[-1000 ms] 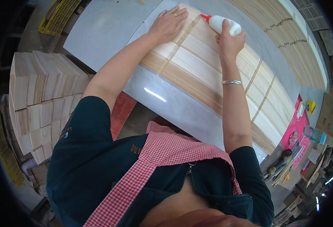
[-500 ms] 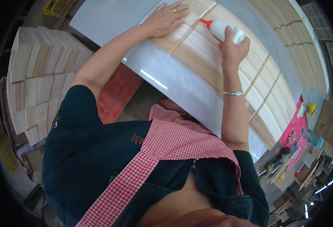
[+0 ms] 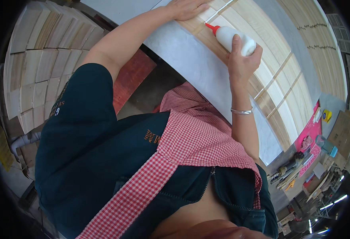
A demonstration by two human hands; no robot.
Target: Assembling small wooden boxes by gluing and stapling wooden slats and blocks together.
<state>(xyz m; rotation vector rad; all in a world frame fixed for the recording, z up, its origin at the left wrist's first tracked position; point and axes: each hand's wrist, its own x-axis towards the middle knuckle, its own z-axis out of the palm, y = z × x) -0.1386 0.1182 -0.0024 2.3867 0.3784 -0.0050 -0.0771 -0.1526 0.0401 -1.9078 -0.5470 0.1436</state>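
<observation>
My right hand (image 3: 242,59) grips a white squeeze bottle (image 3: 232,38) with a red nozzle, held tilted. The nozzle tip is at a groove that crosses a row of pale wooden boards (image 3: 258,30). A white line of glue (image 3: 218,12) lies in this groove beyond the tip. Further right, more grooves run across the boards. Flat on the far left end of the boards rests my left hand (image 3: 189,8), its fingers stretched out and partly cut off by the picture's upper edge.
The boards lie on a grey-white table (image 3: 194,59). Stacked wooden pieces (image 3: 39,67) stand at left, and more boards (image 3: 322,47) are piled at far right. A pink sheet (image 3: 308,129), a jar (image 3: 326,145) and assorted tools (image 3: 290,167) lie at lower right.
The bottle's nozzle has moved along the groove toward my body, and the white glue line behind it is longer. My left hand stays flat on the boards; the whole view has shifted.
</observation>
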